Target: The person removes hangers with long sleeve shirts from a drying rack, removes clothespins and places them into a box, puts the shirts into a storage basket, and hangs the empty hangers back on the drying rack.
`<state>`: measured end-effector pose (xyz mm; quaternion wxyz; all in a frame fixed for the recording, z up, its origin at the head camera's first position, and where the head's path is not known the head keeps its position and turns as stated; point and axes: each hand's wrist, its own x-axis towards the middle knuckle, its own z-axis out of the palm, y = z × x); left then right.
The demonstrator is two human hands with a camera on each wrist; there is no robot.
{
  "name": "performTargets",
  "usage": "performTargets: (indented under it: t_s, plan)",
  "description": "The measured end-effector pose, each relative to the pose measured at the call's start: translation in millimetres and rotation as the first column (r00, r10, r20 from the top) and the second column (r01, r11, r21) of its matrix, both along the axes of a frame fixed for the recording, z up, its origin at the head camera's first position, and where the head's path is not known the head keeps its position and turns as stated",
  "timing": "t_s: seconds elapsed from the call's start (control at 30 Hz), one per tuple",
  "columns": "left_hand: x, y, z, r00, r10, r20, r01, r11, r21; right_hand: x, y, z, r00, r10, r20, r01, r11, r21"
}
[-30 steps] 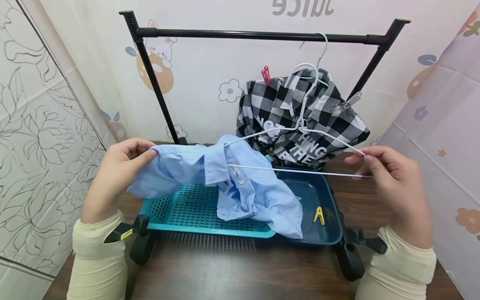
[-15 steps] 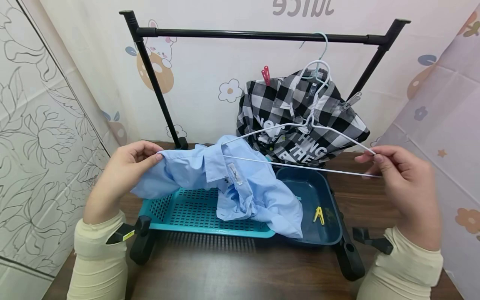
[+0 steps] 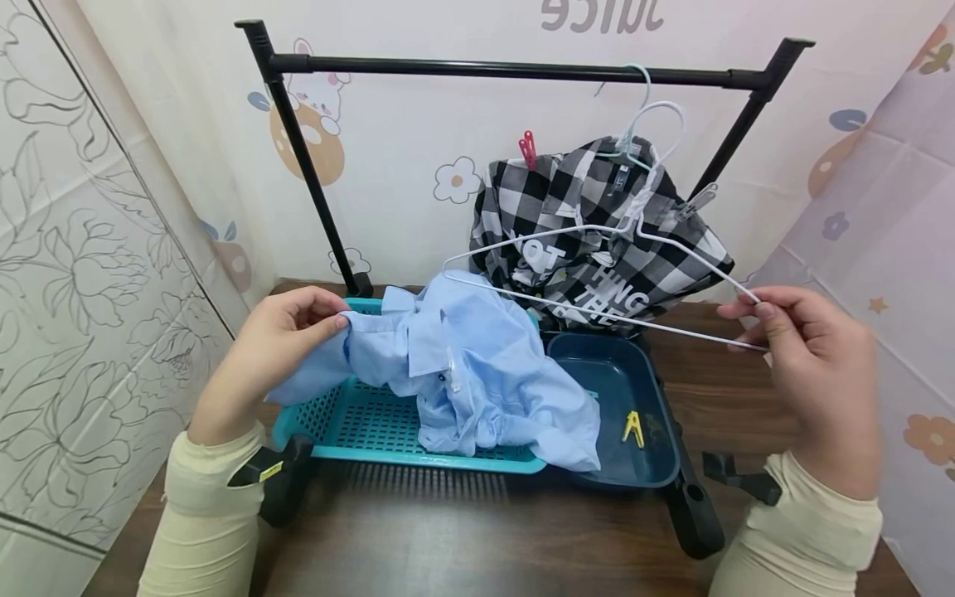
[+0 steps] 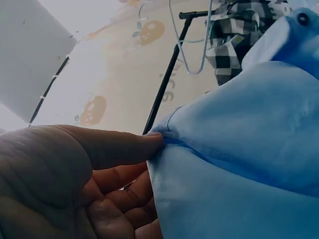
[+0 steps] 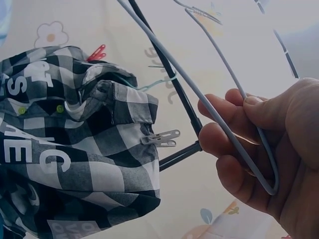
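Note:
In the head view a light blue shirt (image 3: 507, 365) lies bunched over a teal basket (image 3: 358, 448), its collar near the middle. My left hand (image 3: 279, 348) pinches the shirt's left shoulder between thumb and fingers; the left wrist view shows the pinched blue cloth (image 4: 239, 129) close up. My right hand (image 3: 813, 356) holds one end of a white wire hanger (image 3: 552, 230). The hanger's far end is out in the open just above the collar, and its hook points up. In the right wrist view the hanger's bent corner (image 5: 271, 189) lies across my fingers.
Behind stands a black rack (image 3: 462, 68) with a black-and-white checked shirt (image 3: 552, 191) on a pale green hanger (image 3: 646, 83). A red clothespin (image 3: 527, 149) and a grey clothespin (image 3: 698, 201) grip its shoulders. A dark blue tray (image 3: 664, 464) holds a yellow clothespin (image 3: 633, 429).
The white hanger has moved right with my right hand, and its far end has come out of the blue shirt's collar. My left hand has moved right with the shirt's shoulder.

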<state>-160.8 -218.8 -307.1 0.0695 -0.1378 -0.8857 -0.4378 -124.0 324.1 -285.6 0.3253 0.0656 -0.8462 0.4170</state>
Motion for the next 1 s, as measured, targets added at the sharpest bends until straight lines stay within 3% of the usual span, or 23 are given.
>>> performTargets:
  t_s: [0.2, 0.4, 0.67, 1.0]
  plan:
    - [-0.3, 13.2, -3.8, 0.999, -0.041, 0.02, 0.042, 0.998, -0.056, -1.6, -2, 0.2, 0.999, 0.015, -0.031, -0.014, 0.999, 0.039]
    - [0.2, 27.9, -10.8, 0.99, -0.124, 0.065, 0.131, 0.984, -0.12, -5.0, -4, -0.8, 0.996, 0.056, -0.063, -0.053, 0.997, 0.049]
    - [4.7, 38.9, -16.2, 0.964, -0.215, 0.159, 0.244, 0.949, -0.2, -8.9, -8, -3.3, 0.994, 0.087, -0.064, -0.084, 0.995, 0.054]
    - [5.5, 31.8, -9.2, 0.933, -0.274, 0.231, 0.337, 0.891, -0.305, -11.6, -10, -4.1, 0.996, 0.073, -0.056, -0.069, 0.995, 0.072]
